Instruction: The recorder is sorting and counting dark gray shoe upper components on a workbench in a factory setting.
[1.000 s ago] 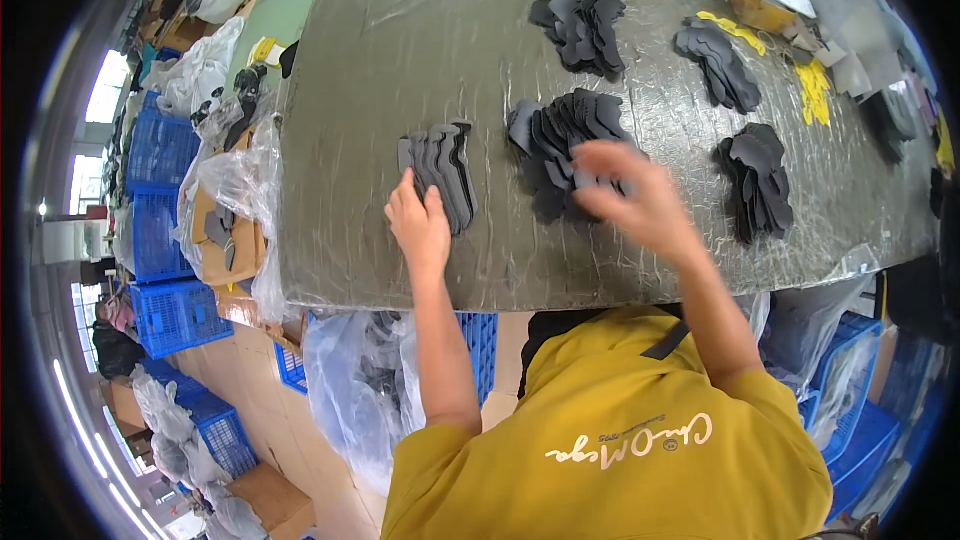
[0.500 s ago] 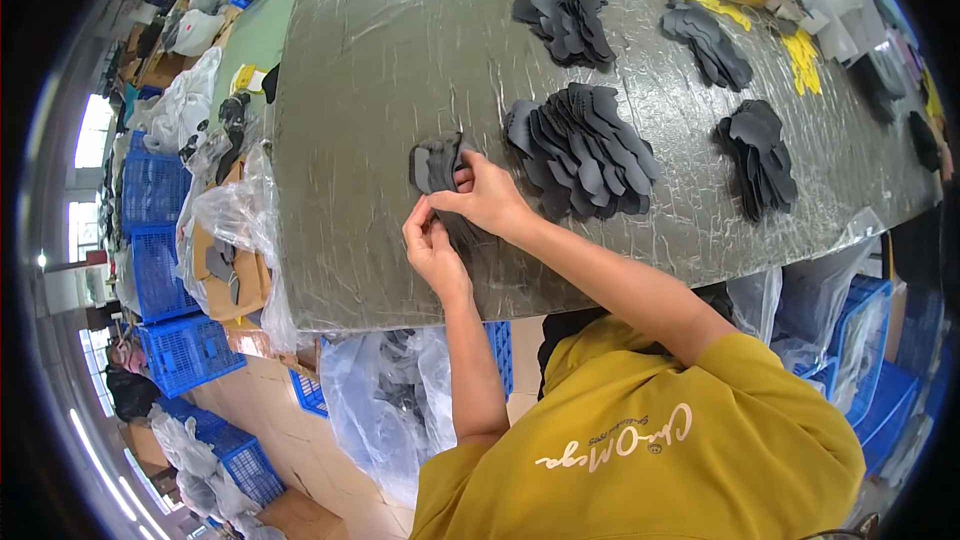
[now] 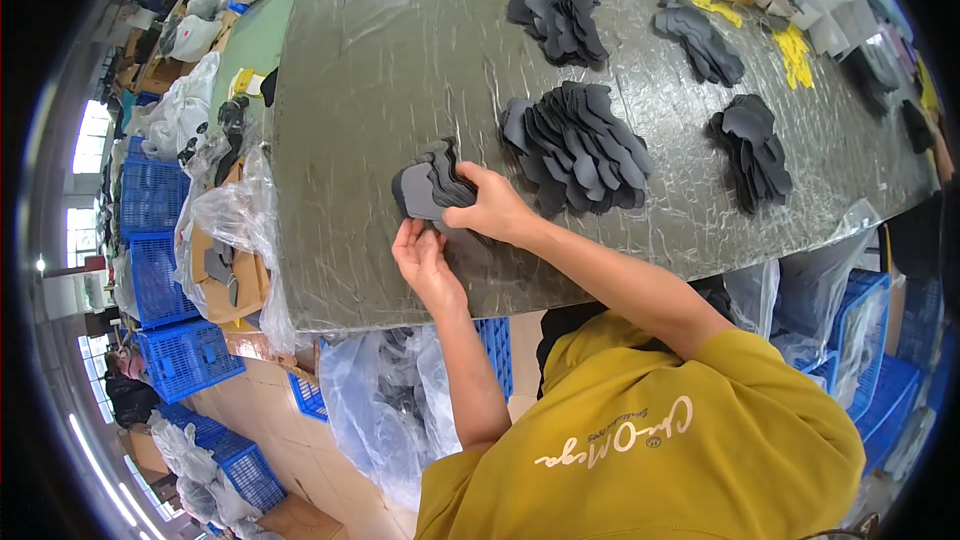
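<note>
A small stack of dark grey, wavy-edged cut pieces (image 3: 424,190) is fanned out near the left part of the table. My right hand (image 3: 492,208) grips its right side, thumb on top and fingers round the far edge. From the near side, my left hand (image 3: 432,265) holds the stack's lower edge with its fingertips; part of those fingers is hidden under the pieces. To the right lies a large fanned heap of similar dark pieces (image 3: 580,150), apart from my hands.
Smaller piles lie beyond, a far pile (image 3: 562,25), a far-right pile (image 3: 700,40) and a right pile (image 3: 752,152). Yellow pieces (image 3: 793,55) sit near the far right edge. Blue crates (image 3: 190,355) and plastic bags stand left of the table (image 3: 350,100); a clear bag (image 3: 380,410) hangs below its front edge.
The stack has turned and spread, now showing a flat top piece and layered edges. My right hand has shifted its grip slightly nearer, and my left fingers have moved a little left along the near edge.
</note>
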A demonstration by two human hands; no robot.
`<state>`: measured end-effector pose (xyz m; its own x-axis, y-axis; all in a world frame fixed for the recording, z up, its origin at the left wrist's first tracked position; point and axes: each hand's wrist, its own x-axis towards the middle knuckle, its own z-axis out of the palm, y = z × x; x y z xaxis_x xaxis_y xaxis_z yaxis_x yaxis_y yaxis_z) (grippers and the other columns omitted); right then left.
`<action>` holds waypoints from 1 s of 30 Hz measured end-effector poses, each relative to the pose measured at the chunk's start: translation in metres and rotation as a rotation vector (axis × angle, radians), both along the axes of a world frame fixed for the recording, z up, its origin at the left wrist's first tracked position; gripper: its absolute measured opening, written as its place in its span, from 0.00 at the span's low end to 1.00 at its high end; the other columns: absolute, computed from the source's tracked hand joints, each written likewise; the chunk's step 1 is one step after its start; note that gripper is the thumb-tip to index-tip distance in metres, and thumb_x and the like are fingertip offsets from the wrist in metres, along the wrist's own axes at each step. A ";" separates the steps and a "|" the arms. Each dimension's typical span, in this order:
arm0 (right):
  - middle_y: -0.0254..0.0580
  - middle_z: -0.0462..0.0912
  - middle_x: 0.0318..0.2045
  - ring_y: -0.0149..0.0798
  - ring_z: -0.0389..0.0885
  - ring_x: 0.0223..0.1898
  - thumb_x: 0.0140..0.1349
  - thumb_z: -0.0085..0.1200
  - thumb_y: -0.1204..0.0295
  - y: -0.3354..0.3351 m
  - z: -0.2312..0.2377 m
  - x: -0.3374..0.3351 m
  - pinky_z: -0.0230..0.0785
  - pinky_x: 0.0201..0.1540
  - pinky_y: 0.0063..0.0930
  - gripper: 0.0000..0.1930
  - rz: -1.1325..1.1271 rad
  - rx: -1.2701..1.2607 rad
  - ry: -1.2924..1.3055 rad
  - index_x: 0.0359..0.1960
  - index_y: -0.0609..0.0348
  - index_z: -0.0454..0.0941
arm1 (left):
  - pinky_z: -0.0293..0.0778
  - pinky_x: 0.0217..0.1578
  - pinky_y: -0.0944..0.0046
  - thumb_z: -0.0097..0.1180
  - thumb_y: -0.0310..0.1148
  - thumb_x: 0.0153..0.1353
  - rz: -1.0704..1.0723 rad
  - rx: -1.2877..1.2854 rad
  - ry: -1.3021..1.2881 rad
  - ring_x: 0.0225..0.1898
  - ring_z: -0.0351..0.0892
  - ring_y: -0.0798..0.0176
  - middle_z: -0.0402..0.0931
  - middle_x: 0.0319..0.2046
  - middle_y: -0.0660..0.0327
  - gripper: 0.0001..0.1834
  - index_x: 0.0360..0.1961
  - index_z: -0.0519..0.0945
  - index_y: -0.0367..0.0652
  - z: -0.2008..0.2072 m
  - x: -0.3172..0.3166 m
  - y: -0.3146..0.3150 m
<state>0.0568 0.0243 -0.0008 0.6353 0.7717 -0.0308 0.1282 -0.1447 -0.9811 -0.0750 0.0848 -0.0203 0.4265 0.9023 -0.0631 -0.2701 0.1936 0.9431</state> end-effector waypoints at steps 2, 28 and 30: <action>0.48 0.78 0.43 0.34 0.76 0.46 0.48 0.59 0.71 -0.012 0.000 -0.001 0.67 0.49 0.27 0.29 0.087 0.120 0.318 0.52 0.72 0.68 | 0.62 0.56 0.61 0.49 0.29 0.65 -0.085 -0.050 -0.064 0.53 0.68 0.62 0.68 0.54 0.53 0.20 0.56 0.64 0.33 0.008 -0.008 -0.003; 0.41 0.78 0.37 0.32 0.80 0.34 0.52 0.63 0.73 -0.119 0.065 -0.008 0.73 0.37 0.26 0.11 -0.033 0.382 -0.169 0.36 0.61 0.79 | 0.68 0.54 0.63 0.58 0.26 0.60 -0.314 -0.181 -0.116 0.52 0.73 0.64 0.72 0.51 0.60 0.25 0.59 0.67 0.38 0.076 0.010 -0.092; 0.39 0.79 0.36 0.32 0.80 0.33 0.51 0.64 0.72 -0.131 0.077 -0.004 0.73 0.37 0.25 0.11 -0.017 0.324 -0.190 0.35 0.61 0.79 | 0.67 0.54 0.64 0.59 0.26 0.60 -0.326 -0.108 -0.074 0.52 0.72 0.65 0.72 0.51 0.60 0.26 0.59 0.66 0.39 0.075 0.007 -0.099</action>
